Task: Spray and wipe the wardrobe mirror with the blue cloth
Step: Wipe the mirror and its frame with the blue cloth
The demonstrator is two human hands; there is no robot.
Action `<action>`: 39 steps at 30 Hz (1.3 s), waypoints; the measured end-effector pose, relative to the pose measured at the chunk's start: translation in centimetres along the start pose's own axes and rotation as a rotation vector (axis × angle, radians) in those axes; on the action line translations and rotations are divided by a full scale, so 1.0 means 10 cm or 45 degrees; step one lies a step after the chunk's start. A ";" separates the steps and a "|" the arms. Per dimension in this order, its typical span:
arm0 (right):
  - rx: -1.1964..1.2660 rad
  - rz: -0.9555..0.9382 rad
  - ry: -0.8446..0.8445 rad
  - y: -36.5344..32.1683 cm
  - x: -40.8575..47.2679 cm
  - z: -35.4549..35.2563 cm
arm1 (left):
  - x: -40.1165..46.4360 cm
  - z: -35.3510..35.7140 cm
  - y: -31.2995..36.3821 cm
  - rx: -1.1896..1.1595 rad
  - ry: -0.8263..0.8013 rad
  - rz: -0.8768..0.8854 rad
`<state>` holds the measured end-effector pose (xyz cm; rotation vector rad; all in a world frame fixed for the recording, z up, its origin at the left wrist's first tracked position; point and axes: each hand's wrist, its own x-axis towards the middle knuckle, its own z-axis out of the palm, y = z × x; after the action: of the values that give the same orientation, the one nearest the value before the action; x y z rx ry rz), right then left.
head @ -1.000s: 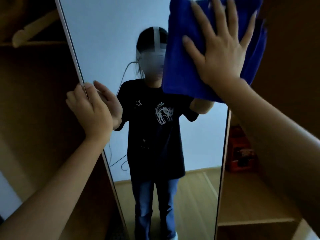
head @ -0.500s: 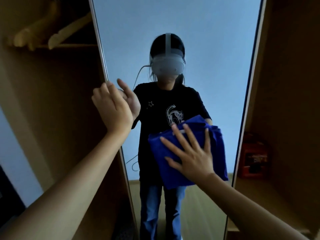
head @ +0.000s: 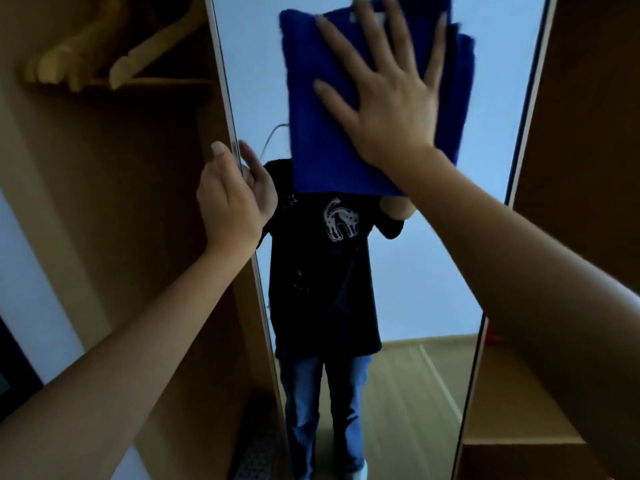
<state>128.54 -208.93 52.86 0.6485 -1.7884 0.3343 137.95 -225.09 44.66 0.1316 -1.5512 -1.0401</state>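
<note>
The tall wardrobe mirror [head: 433,271] fills the middle of the view, framed by thin pale edges. A folded blue cloth [head: 311,133] lies flat against its upper part. My right hand [head: 391,98] presses the cloth to the glass with fingers spread and straight. My left hand [head: 230,199] grips the mirror's left edge at mid height, fingers curled round the frame. The glass reflects a person in a black T-shirt and blue jeans. No spray bottle is in view.
Open wardrobe compartments stand on both sides. Wooden hangers [head: 104,60] hang at the upper left. A wooden shelf [head: 512,410] sits at the lower right, with a red object [head: 491,336] just showing behind the mirror edge.
My right hand has swept the cloth from the mirror's lower middle up to its upper part. One second ago it was high at the right. My left hand stays on the left edge.
</note>
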 end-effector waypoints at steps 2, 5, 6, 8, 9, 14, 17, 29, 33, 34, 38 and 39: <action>-0.022 0.078 0.017 0.22 -0.17 0.00 | -0.01 0.05 -0.01 0.010 0.033 -0.021; 0.005 0.261 0.012 0.43 -0.60 0.08 | -0.02 0.08 -0.03 0.050 0.070 -0.047; 0.026 0.321 0.003 0.45 -0.77 0.13 | -0.02 0.09 -0.04 0.074 0.083 -0.029; 0.041 0.400 -0.025 0.42 -1.13 0.23 | -0.01 0.10 -0.05 0.110 0.098 0.003; 0.040 0.406 -0.049 0.37 -1.29 0.28 | 0.00 0.10 -0.05 0.135 0.104 0.016; -0.014 0.087 -0.172 0.01 -1.86 0.50 | 0.05 0.06 -0.09 0.226 0.051 0.094; -0.015 -0.020 -0.195 -0.02 -1.93 0.52 | -0.03 0.00 -0.17 0.344 -0.040 0.124; 0.253 0.169 -0.307 -0.04 -1.88 0.36 | -1.04 0.28 -0.23 0.090 -0.452 0.113; 0.356 0.182 -0.326 -0.02 -1.90 0.27 | -1.03 0.36 -0.13 0.160 -0.457 0.043; 0.400 0.203 -0.320 -0.02 -1.92 0.24 | -1.06 0.36 -0.11 0.145 -0.465 0.070; 0.588 0.275 -0.355 -0.05 -2.17 0.05 | -1.25 0.29 -0.12 0.102 -0.537 0.267; 0.622 0.279 -0.389 -0.07 -2.27 0.00 | -1.31 0.26 -0.16 0.122 -0.572 0.303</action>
<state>133.45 -203.61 31.39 0.8799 -2.0937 0.8790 138.89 -216.70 34.15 -0.2327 -1.9669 -0.8405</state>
